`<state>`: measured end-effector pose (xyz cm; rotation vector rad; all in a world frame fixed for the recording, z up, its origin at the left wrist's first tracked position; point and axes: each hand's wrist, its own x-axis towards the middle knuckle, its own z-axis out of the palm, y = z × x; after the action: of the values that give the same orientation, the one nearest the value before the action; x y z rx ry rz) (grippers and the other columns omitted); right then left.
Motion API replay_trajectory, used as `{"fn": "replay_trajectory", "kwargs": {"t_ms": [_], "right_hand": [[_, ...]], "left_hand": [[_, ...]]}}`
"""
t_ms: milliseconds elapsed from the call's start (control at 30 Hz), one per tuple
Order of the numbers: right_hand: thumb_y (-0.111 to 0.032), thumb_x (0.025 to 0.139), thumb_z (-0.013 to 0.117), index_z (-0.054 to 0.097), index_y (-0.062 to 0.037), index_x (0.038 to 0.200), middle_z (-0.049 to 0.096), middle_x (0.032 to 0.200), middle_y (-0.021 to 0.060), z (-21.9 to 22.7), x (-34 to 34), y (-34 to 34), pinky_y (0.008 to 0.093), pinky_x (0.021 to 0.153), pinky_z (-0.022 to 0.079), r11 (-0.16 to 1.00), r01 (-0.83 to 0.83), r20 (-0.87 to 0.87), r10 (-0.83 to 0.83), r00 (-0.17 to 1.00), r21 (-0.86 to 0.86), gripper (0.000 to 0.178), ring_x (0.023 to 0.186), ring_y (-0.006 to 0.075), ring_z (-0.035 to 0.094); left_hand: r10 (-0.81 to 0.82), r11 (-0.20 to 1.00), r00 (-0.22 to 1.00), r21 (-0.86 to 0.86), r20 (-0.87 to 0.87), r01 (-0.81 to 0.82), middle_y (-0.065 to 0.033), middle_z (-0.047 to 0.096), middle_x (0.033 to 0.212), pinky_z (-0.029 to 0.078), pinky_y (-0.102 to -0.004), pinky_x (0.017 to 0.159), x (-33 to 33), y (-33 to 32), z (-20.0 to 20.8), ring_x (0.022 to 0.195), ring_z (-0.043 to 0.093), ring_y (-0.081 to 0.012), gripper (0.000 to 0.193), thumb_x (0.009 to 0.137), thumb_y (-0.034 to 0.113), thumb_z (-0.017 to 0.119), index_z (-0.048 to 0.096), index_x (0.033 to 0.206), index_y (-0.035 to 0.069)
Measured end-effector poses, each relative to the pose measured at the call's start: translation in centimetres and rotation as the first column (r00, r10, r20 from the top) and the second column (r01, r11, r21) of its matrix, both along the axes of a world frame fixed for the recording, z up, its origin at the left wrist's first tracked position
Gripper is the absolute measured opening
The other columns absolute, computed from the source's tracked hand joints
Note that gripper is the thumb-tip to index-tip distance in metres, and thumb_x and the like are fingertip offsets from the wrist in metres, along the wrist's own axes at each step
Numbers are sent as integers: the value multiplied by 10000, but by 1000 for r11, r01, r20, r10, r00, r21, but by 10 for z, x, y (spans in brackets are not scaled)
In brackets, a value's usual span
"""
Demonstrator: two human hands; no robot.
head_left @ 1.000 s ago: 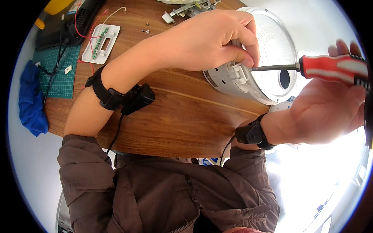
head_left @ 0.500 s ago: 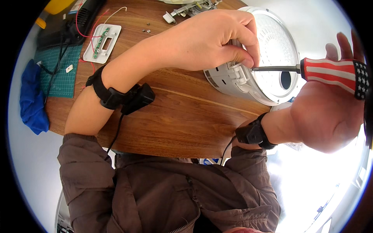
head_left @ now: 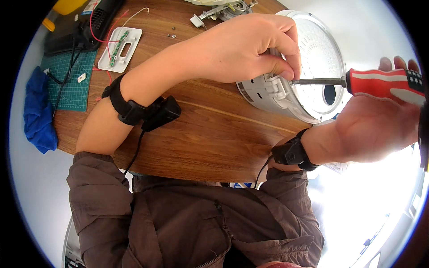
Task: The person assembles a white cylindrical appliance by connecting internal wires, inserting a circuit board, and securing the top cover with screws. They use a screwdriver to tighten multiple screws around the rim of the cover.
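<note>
A white round appliance housing (head_left: 268, 96) lies on its side at the right of the wooden table, its perforated disc-shaped end facing right. My left hand (head_left: 263, 49) reaches across to its rim. Thumb and fingertips are pinched together there; whatever is between them is hidden. In my right hand (head_left: 380, 120) is a screwdriver (head_left: 375, 82) with a red, white and star-patterned handle. Its shaft points left, and the tip meets the rim right beside my left fingertips. The palm faces the handle, with fingertips showing behind it.
A white plate with a green circuit board (head_left: 117, 49) and thin wires lies at the left. Nearby are a green cutting mat (head_left: 71, 96), a blue cloth (head_left: 39, 111), a black device (head_left: 98, 22) and small screws (head_left: 173, 36). A metal mechanism (head_left: 223, 12) sits at the back.
My right hand has turned about the screwdriver handle, and its fingers have shifted. The tip stays at the rim. My left hand keeps its pinch; the whole view has shifted slightly.
</note>
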<state>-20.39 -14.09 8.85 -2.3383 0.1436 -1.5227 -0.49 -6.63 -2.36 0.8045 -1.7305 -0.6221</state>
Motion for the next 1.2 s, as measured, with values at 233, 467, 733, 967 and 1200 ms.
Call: {"fn": "replay_trajectory", "kwargs": {"t_ms": [233, 467, 733, 967, 1200], "right_hand": [[-239, 960, 745, 421, -58, 1407, 628, 1255, 336, 1, -5, -3, 408, 728, 664, 999, -42, -16, 42, 999, 23, 581, 1004, 398, 727], [-221, 945, 764, 421, -62, 1404, 630, 1253, 335, 1, -5, -7, 408, 727, 664, 997, -64, -25, 65, 998, 43, 595, 998, 396, 729], [-201, 928, 786, 420, -67, 1402, 632, 1251, 333, 10, -27, -5, 407, 726, 663, 994, -90, -2, 90, 996, 59, 613, 991, 394, 732], [-279, 975, 718, 460, 25, 1412, 639, 1273, 318, 13, -33, 1, 431, 896, 622, 975, 208, 63, -204, 977, -76, 592, 1105, 404, 690], [-204, 985, 698, 361, -6, 1470, 593, 1331, 326, 10, -33, 3, 492, 991, 580, 962, 273, 161, -267, 950, -18, 622, 1159, 441, 666]], "left_hand": [[6, 1000, 1000, -11, -1, -6, -49, 618, 916, 494, -338, 792, 0, -1, -1, 894, 627, -209, 79, 898, 118, 758, 799, 944, 69], [1, 1000, 1000, -24, 0, -1, -50, 611, 896, 490, -341, 787, -1, -3, 0, 889, 623, -206, 76, 899, 116, 753, 800, 940, 71], [-11, 1000, 999, -13, 41, 11, -48, 613, 932, 493, -334, 801, -1, -1, 3, 904, 618, -200, 74, 897, 113, 754, 792, 946, 73], [-30, 999, 1000, 34, -3, 30, -12, 574, 963, 442, -290, 774, 1, -1, 5, 901, 558, -158, 124, 875, 51, 767, 719, 987, 77], [-49, 995, 999, 90, -22, 51, 1, 576, 957, 447, -283, 757, -1, -3, 7, 877, 554, -138, 83, 880, 36, 762, 714, 936, 76]]}}
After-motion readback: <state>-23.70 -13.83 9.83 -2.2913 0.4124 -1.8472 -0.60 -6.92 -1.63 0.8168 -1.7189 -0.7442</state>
